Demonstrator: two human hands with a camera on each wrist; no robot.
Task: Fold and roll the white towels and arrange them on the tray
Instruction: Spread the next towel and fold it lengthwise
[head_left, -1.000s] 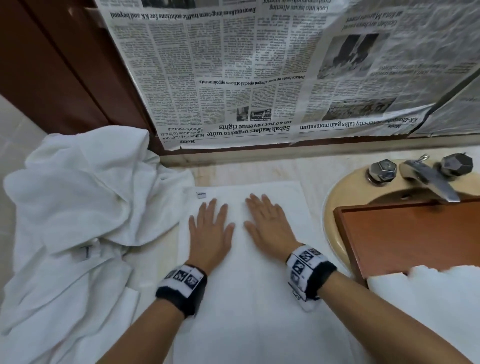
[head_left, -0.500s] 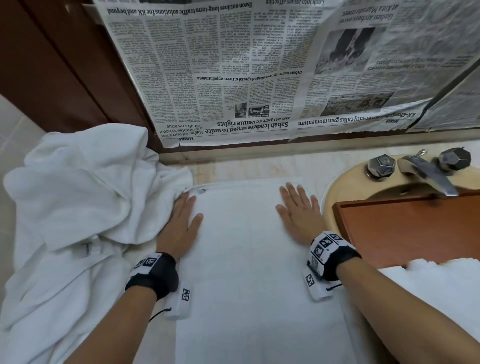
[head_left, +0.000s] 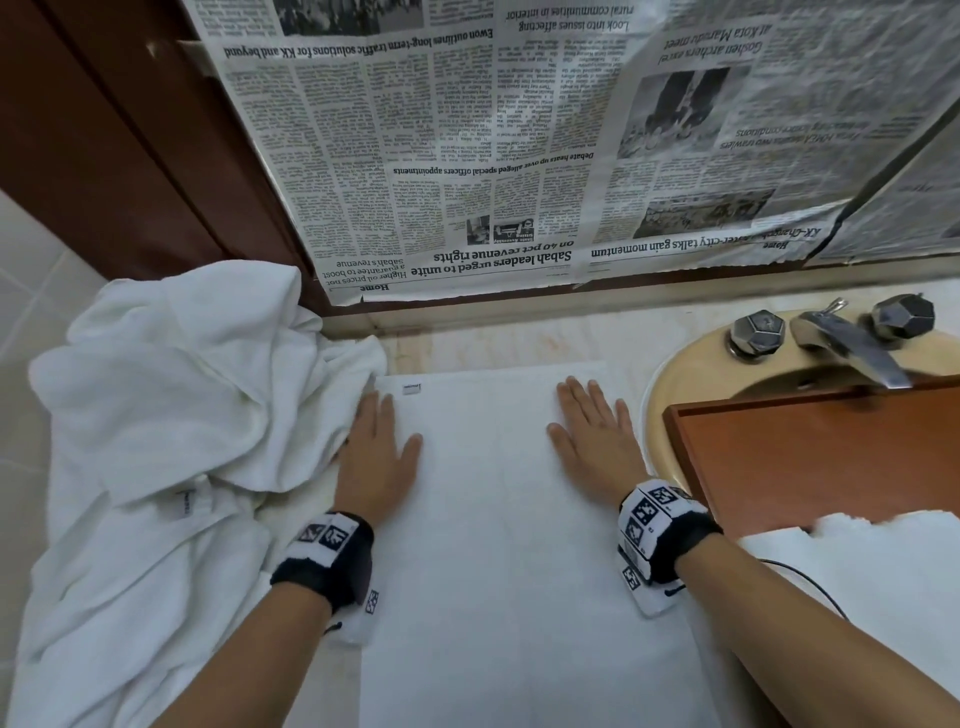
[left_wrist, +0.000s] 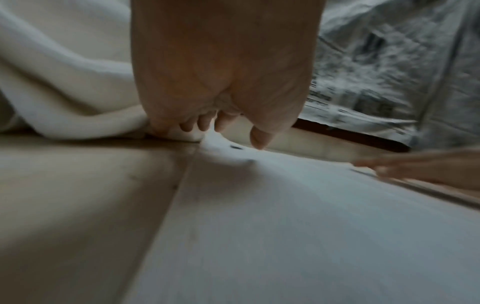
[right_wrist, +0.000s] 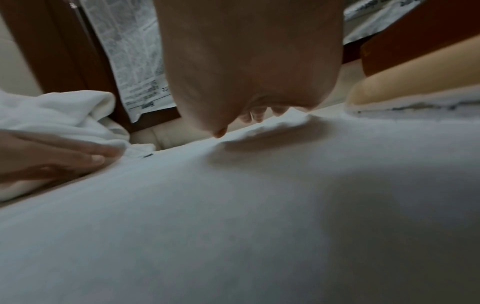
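Note:
A white towel (head_left: 498, 519) lies spread flat on the pale counter, a small label near its far left corner. My left hand (head_left: 376, 452) lies palm down with straight fingers on the towel's left edge, beside the crumpled pile. My right hand (head_left: 597, 441) lies flat with straight fingers near the towel's far right edge. The wooden tray (head_left: 831, 457) sits across the basin at the right; a white towel (head_left: 872, 566) covers its near part. The wrist views show the flat towel (left_wrist: 311, 226) (right_wrist: 233, 226) under each palm.
A heap of crumpled white towels (head_left: 156, 426) fills the left side of the counter. A beige basin (head_left: 691, 364) with a metal tap (head_left: 852, 343) sits at the right. Newspaper (head_left: 519, 145) covers the wall behind, next to a dark wooden panel (head_left: 104, 156).
Both hands have slid apart from the towel's middle to its left and right edges, palms flat on it. In the last half second they barely moved.

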